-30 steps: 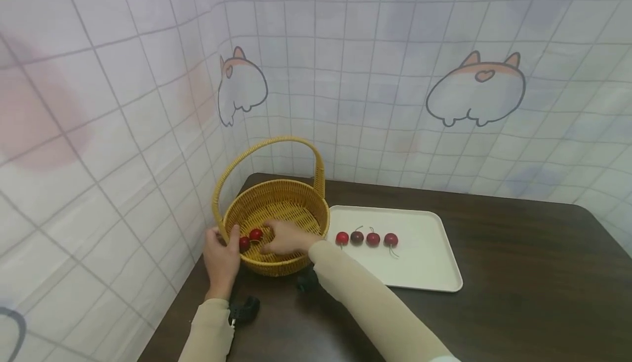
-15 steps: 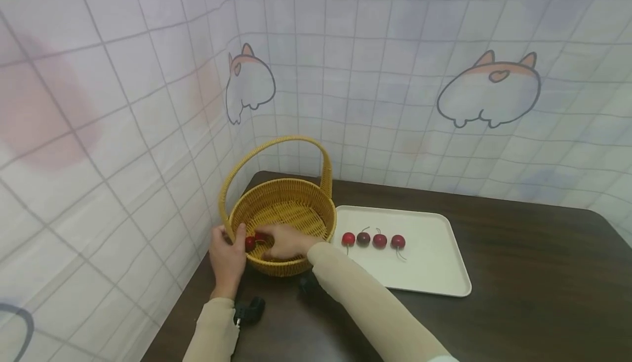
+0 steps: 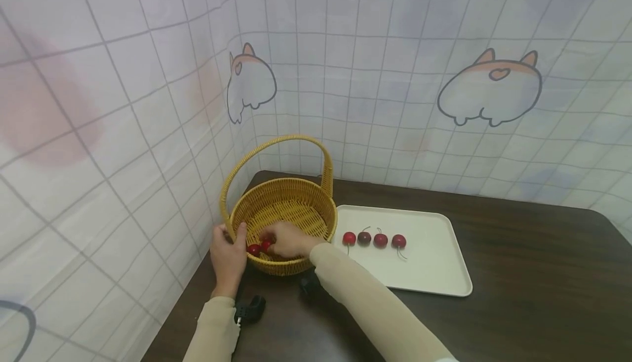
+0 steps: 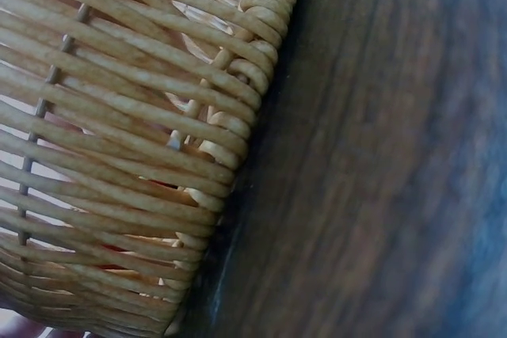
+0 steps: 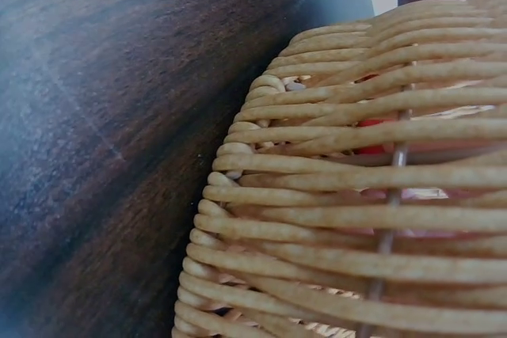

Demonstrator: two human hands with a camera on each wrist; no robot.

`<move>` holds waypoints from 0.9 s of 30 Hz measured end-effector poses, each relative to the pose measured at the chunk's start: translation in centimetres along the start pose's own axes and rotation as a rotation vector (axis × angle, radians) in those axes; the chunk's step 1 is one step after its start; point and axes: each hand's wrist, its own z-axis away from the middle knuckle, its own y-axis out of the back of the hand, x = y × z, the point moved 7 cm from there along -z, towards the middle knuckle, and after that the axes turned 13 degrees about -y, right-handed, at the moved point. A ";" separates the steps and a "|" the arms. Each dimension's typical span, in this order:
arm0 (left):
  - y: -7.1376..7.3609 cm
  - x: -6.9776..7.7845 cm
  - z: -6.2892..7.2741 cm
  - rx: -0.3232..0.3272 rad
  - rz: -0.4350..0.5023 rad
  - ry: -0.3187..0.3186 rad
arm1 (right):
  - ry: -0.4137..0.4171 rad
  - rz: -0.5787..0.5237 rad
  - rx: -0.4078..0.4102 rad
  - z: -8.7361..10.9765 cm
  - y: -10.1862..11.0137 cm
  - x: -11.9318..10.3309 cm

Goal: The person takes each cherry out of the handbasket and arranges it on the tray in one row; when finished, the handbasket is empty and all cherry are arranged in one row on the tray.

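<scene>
At the left of the head view, my left hand [image 3: 229, 258] grips the rim of a round yellow wicker basket [image 3: 281, 267], its thumb at the inner side near the handle's foot. Inside the basket lie two red cherries: one cherry [image 3: 253, 250] beside the left thumb, another cherry [image 3: 266, 246] at the fingertips of my right hand [image 3: 288, 239]. That right hand reaches in over the near-right rim, its curled fingers and thumb pinching the second cherry. In the left wrist view, the wicker wall [image 4: 135, 116] fills the left side. Red shows through the wicker in the right wrist view.
A white tray [image 3: 429, 266] lies right of the basket, with a row of several cherries [image 3: 380, 240] on it. The tall basket handle [image 3: 291, 137] arches over the opening. A patterned curtain [image 3: 385, 104] stands behind the dark wooden table [image 3: 533, 252].
The right fingers have closed on one cherry, and it has shifted toward the near side of the basket. The other cherry has shifted slightly nearer too. The left hand stays on the rim.
</scene>
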 end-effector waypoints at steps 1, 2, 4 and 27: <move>0.0 0.0 0.0 -0.001 -0.005 -0.001 | -0.001 0.006 -0.003 0.0 -0.1 0.0; 0.0 -0.1 0.0 -0.001 -0.008 -0.003 | -0.001 0.014 -0.006 0.1 -0.1 0.0; -0.1 -0.2 0.0 -0.004 -0.014 -0.005 | -0.002 0.027 -0.015 0.1 -0.3 0.0; -0.1 -0.2 -0.3 0.018 -0.017 -0.042 | -0.101 -0.380 0.305 6.1 5.3 1.6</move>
